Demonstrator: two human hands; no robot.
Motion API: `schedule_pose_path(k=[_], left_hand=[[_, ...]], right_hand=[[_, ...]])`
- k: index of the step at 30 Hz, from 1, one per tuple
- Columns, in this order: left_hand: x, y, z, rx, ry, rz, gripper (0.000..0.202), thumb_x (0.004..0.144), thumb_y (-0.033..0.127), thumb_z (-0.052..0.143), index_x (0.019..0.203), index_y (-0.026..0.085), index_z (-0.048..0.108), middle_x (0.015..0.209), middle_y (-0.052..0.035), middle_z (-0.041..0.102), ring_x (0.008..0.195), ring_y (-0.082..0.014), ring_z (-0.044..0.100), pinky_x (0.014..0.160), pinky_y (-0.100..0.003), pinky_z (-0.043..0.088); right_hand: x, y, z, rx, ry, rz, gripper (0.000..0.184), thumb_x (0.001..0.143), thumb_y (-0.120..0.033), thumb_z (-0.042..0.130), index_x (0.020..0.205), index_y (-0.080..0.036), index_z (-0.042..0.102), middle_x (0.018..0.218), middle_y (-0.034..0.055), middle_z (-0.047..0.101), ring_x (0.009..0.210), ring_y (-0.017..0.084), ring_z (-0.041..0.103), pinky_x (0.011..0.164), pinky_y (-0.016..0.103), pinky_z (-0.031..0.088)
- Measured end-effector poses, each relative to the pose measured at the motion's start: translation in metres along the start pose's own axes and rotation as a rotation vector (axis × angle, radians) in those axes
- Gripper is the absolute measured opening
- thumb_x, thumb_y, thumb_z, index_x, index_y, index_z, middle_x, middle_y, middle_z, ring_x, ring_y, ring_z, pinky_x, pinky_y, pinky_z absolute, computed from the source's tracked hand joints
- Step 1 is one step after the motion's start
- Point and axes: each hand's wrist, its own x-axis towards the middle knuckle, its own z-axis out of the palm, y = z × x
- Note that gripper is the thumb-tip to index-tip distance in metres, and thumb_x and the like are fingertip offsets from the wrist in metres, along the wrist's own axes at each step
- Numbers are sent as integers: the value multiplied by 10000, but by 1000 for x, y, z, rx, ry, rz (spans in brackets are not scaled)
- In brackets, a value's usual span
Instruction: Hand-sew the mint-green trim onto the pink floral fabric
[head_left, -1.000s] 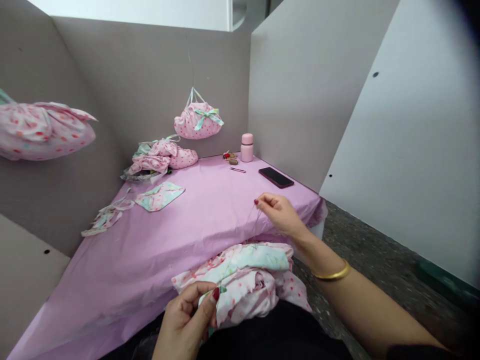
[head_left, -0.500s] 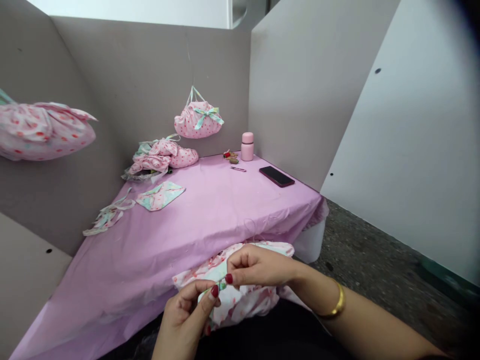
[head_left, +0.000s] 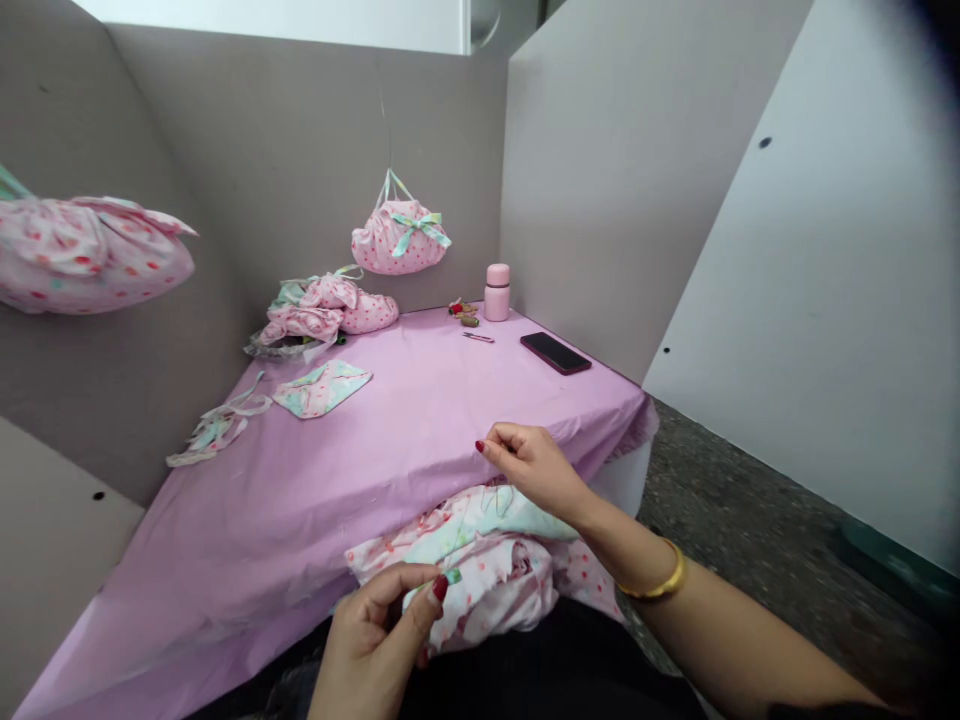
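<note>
Low in the view, my left hand [head_left: 379, 635] pinches a small green-patterned fabric end [head_left: 454, 576] between thumb and forefinger. Beside and beyond it, a bunched pink-dotted white and mint cloth [head_left: 499, 595] lies over my lap against the table's front edge. Up and to the right, apart from the cloth, my right hand [head_left: 538, 470] is closed in a pinch over the table edge. What its fingertips hold is too fine to make out. A thin loop of thread [head_left: 491, 500] shows faintly on the cloth below it.
On the pink-covered table [head_left: 420, 410] lie a folded fabric piece [head_left: 322, 388], fabric straps [head_left: 217, 430], a pile of dotted fabric [head_left: 322, 310], small scissors [head_left: 478, 338], a thread spool [head_left: 469, 322], a pink bottle [head_left: 496, 295] and a phone [head_left: 556, 353]. Dotted bundles [head_left: 401, 240] hang by grey partitions [head_left: 300, 150].
My right hand has moved up and away from the left hand, off the cloth, still pinched. My left hand keeps its grip on the green fabric end, almost in the same place.
</note>
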Motion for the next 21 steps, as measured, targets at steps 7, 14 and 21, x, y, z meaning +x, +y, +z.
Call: schedule_pose_path(k=[7, 14, 21], left_hand=[[0, 3, 0, 73, 2, 16, 257, 664, 423, 664, 702, 177, 725, 478, 31, 515, 440, -108, 400, 427, -193, 311], [0, 4, 1, 108, -8, 37, 248, 677, 415, 639, 711, 189, 737, 498, 22, 561, 446, -117, 405, 430, -200, 324], [0, 4, 0, 110, 30, 56, 246, 678, 423, 658, 733, 200, 744, 531, 14, 605, 463, -128, 429, 426, -205, 322]], right_hand=[[-15, -12, 6, -64, -129, -71, 148, 820, -202, 541, 916, -148, 641, 507, -70, 386, 467, 82, 318, 472, 207, 232], [-39, -48, 11, 161, -443, -308, 111, 806, -157, 577, 787, -119, 680, 703, 15, 606, 643, 98, 521, 620, 198, 386], [-37, -41, -1, 666, -403, 113, 258, 738, -367, 676, 686, -122, 613, 545, -49, 450, 474, 53, 332, 443, 182, 248]])
